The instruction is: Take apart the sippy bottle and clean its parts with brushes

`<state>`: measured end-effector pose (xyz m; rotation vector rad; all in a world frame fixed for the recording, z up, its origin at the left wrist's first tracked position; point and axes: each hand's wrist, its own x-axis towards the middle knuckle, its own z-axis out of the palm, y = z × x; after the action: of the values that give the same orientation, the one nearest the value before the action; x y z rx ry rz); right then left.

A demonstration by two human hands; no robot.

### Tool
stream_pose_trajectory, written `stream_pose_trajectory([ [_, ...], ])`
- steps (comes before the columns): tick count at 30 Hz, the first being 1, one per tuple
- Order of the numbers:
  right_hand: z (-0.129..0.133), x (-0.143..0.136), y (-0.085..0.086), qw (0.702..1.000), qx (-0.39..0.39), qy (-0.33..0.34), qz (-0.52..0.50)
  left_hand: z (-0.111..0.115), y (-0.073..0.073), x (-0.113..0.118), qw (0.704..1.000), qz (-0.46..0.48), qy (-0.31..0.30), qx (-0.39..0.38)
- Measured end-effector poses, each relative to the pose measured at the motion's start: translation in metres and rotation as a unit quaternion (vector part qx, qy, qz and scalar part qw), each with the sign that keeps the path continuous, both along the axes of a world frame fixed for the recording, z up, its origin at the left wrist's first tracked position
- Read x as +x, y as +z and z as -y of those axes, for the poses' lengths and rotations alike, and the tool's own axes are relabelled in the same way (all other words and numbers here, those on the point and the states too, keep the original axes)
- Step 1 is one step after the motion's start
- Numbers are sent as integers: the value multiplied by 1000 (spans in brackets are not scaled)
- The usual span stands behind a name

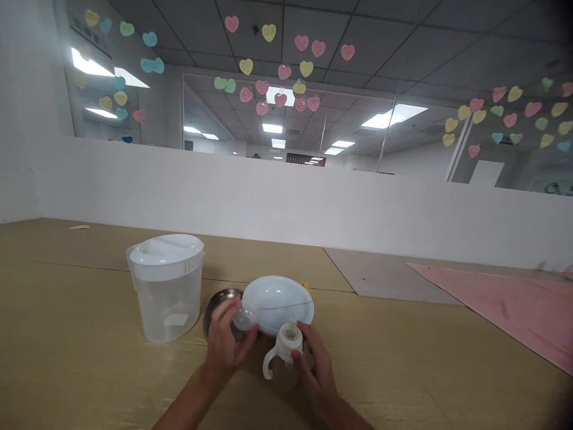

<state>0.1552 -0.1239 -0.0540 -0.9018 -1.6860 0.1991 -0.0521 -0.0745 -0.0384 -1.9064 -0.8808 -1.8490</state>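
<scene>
A clear dome-shaped cap (pixel 243 319) is pinched between the fingers and thumb of my left hand (pixel 225 335), which is over the metal bowl. My right hand (pixel 319 365) is wrapped around the side of a baby bottle (pixel 289 348). The bottle has a white collar, a curved handle on its left and a bare translucent nipple on top; its lower body is see-through and hard to make out. Just behind the hands lies a white oval bowl (pixel 275 294). Partly covered by my left hand is a round metal bowl (pixel 210 316).
To the left stands a translucent pitcher (pixel 168 289) with a white lid. A bit of something yellow (pixel 305 286) shows behind the white bowl. Pink sheet material (pixel 514 304) covers the right side of the table. A low white wall (pixel 268 197) with glass above closes off the back.
</scene>
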Motion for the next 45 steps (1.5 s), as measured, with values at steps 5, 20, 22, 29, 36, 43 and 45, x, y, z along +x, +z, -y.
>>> stream_pose_trajectory([
  [5, 1, -3, 0, 999, 11, -17, 37, 13, -14, 17, 987, -89, -118, 70],
  [20, 4, -9, 5, 997, 28, -31, 72, 19, -19, 29, 962, -44, -267, -47],
  [22, 5, -9, 5, 997, 22, -30, 72, 19, -18, 29, 961, -50, -270, -40],
  [29, 6, -9, -4, 996, -12, -48, 76, 26, -4, 31, 969, -141, -202, 10],
  [36, 4, -9, -1, 997, 7, -27, 72, 23, -12, 33, 968, -133, -201, -76],
  [43, 7, -10, -4, 998, -60, -7, 11, 24, -9, 32, 951, -185, -223, -103],
  [45, 7, -11, -5, 999, -43, -21, 0, 22, -10, 32, 945, -185, -240, -121],
])
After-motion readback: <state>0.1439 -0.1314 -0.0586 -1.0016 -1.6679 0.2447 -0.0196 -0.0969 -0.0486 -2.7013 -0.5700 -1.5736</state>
